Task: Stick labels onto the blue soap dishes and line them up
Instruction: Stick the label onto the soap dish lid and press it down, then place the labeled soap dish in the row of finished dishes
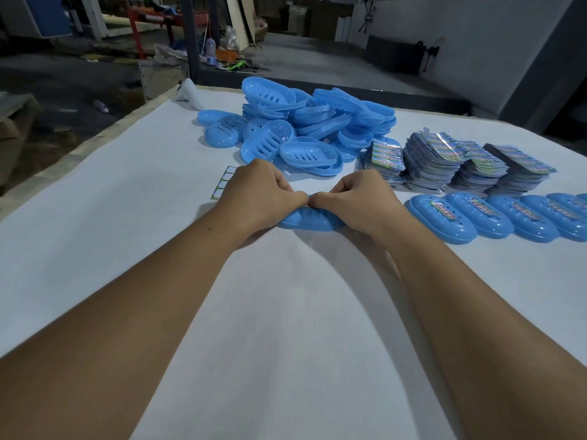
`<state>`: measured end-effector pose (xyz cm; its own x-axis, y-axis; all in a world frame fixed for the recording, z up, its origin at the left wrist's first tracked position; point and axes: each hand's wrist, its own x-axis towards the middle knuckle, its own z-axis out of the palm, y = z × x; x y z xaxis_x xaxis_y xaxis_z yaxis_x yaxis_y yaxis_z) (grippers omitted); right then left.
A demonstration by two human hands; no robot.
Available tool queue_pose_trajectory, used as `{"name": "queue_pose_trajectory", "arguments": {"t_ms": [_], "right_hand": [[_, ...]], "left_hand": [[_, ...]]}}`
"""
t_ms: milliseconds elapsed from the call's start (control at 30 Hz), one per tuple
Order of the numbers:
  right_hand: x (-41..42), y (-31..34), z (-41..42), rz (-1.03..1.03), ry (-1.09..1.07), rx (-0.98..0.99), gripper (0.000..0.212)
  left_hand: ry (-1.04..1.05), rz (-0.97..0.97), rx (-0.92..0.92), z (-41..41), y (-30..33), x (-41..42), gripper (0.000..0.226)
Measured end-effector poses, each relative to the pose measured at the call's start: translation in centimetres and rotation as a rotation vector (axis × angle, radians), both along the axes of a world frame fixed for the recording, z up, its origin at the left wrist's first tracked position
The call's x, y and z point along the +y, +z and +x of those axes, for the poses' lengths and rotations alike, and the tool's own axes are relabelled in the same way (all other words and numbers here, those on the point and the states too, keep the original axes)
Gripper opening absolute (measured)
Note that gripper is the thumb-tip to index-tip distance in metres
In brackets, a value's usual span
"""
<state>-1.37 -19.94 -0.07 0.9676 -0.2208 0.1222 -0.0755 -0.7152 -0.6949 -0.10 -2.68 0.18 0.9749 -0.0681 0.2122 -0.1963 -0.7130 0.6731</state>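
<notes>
Surface: counter [127, 192] under a white covering, seen from the head camera.
Dish in work: one blue soap dish [309, 222] lies upside down on the counter, near centre, between the two hands and partly hidden by them.
Left hand [254, 195]: rests on the left end of the dish; fingers [286, 181] curled, thumb tip meeting the other hand's over the dish top.
Right hand [359, 198]: rests on the right end of the dish; fingers curled, thumb and forefinger tips pressed against the left hand's, pinching something small there. Only a sliver of colour shows, so I cannot tell for certain that it is a label.
Label strip: a strip of labels [222, 182] lies flat just beside the left hand, partly under it.
Unlabelled stock: heap of blue dishes [301, 122] behind the hands, some slotted side up.
Label stock: stacks of printed label sheets [444, 157] to the right of the heap.
Finished row: labelled dishes [495, 214] upside down, overlapping in a line at the right, running off frame.
</notes>
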Motion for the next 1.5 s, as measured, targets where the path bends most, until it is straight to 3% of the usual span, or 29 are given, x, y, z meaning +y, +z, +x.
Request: {"name": "queue_pose_trajectory", "arguments": {"t_ms": [100, 300, 433, 500, 600, 733, 833, 1100, 1200, 1500], "right_hand": [[-0.1, 0.0, -0.1, -0.01, -0.003, 0.014, 0.052], [-0.6, 0.0, -0.3, 0.108, 0.057, 0.035, 0.045], [-0.9, 0.1, -0.6, 0.31, 0.04, 0.043, 0.043], [-1.2, 0.2, -0.7, 0.357, 0.024, -0.05, 0.038], [-1.0, 0.1, -1.2, 0.277, 0.132, -0.162, 0.019], [0.3, -0.5, -2.0, -0.011, 0.346, -0.058, 0.066], [0.9, -0.6, -2.4, -0.151, 0.356, -0.065, 0.068], [-1.2, 0.1, -4.6, -0.567, -0.112, -0.132, 0.066], [-2.6, 0.0, -5.3, -0.672, -0.238, -0.06, 0.066], [-5.1, -0.7, -6.4, -0.647, -0.364, -0.023, 0.061]], "left_hand": [[0.013, -0.003, -0.001, 0.1, -0.1, 0.1, 0.028], [0.005, -0.047, 0.035, 0.6, -0.4, 0.3, 0.035], [-0.034, -0.346, 0.137, 0.9, -0.6, 0.4, 0.03], [0.043, -0.327, 0.043, 1.2, -0.5, 0.6, 0.023], [0.108, -0.274, -0.116, 1.3, -0.1, 0.9, 0.023], [0.074, -0.234, -0.235, 1.1, -0.3, 1.1, 0.023], [0.042, -0.221, -0.277, 1.0, -0.6, 1.2, 0.019], [0.017, -0.195, -0.279, 0.7, -0.7, 1.4, 0.016], [0.001, -0.192, -0.269, 0.6, -0.7, 1.4, 0.017], [-0.045, -0.18, -0.264, 0.4, -0.8, 1.5, 0.016]]}}
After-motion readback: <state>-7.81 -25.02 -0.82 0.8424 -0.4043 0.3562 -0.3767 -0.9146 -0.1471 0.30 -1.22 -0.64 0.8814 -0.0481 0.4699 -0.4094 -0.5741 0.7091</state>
